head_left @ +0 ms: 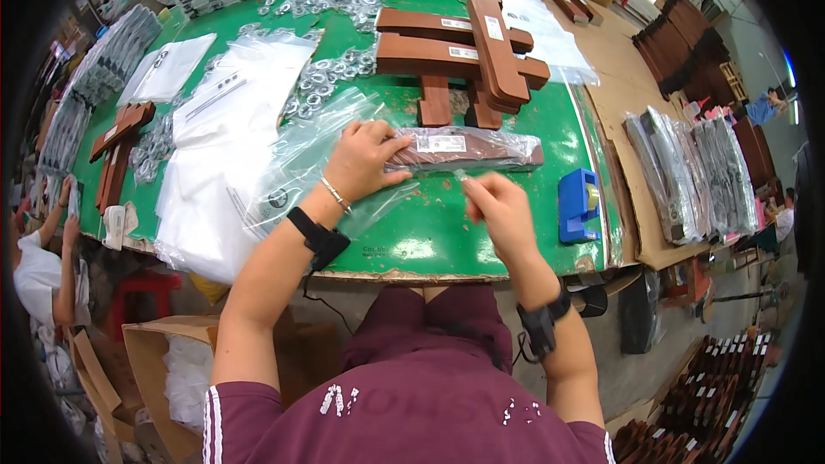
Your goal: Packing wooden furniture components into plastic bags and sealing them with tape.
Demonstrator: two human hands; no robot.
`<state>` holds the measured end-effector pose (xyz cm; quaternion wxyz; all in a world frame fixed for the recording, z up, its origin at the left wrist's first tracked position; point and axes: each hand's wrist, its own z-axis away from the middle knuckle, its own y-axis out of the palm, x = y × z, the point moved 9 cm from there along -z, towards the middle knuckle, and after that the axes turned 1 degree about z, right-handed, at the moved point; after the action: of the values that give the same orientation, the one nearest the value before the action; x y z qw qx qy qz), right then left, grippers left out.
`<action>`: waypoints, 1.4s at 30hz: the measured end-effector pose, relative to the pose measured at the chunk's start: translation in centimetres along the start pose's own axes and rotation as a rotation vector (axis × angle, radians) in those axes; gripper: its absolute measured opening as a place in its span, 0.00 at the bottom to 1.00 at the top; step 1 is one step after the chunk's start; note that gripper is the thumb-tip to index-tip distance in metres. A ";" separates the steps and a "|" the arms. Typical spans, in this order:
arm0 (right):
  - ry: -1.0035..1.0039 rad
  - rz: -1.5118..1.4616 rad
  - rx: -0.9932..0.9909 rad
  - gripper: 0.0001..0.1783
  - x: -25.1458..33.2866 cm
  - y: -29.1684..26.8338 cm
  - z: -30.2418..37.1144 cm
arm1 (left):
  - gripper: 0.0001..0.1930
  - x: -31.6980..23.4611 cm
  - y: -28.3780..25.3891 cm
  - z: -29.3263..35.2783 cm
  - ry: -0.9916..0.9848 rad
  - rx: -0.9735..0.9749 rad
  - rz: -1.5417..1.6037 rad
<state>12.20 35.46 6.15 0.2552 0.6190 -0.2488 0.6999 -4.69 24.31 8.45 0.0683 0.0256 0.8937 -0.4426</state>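
Note:
A brown wood-look bar (494, 146) in a clear plastic bag lies flat on the green table in front of me, a white label on its upper face. My left hand (365, 159) grips its left end, thumb on the near side and fingers over the top. The loose bag mouth (339, 120) spreads out to the left under that hand. Just off the near edge of the bar, my right hand (498, 206) pinches a small clear strip (461, 175) that looks like tape. A blue tape dispenser (578, 206) stands to the right of this hand.
Several labelled brown bars (430, 51) are stacked crosswise beyond the bagged one. Clear bags (228, 133) and small bagged metal rings (331, 77) cover the left side. Packed bundles (687, 176) rest on cardboard at right. Other people work at far left and across the table.

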 end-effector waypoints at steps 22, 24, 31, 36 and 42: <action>0.497 0.466 -0.067 0.13 -2.5 5.2 -9.9 | 0.22 0.4 0.6 0.8 -0.033 -0.022 -0.015; 0.491 0.422 -0.071 0.14 -2.5 4.9 -9.4 | 0.22 0.2 0.5 0.9 -0.026 -0.030 -0.013; 0.388 0.311 -0.084 0.13 -3.2 5.3 -7.3 | 0.21 0.3 0.3 1.3 -0.031 -0.058 -0.012; 0.346 0.352 -0.086 0.13 -3.9 4.7 -6.9 | 0.21 0.7 0.4 1.0 -0.048 -0.029 -0.005; 0.195 0.440 -0.102 0.15 -3.4 4.4 -6.9 | 0.21 0.9 0.5 0.8 -0.066 -0.029 0.024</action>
<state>4.46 36.59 1.86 0.1502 0.4657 -0.3869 0.7816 -5.49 23.91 7.44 0.1033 0.0208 0.8970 -0.4292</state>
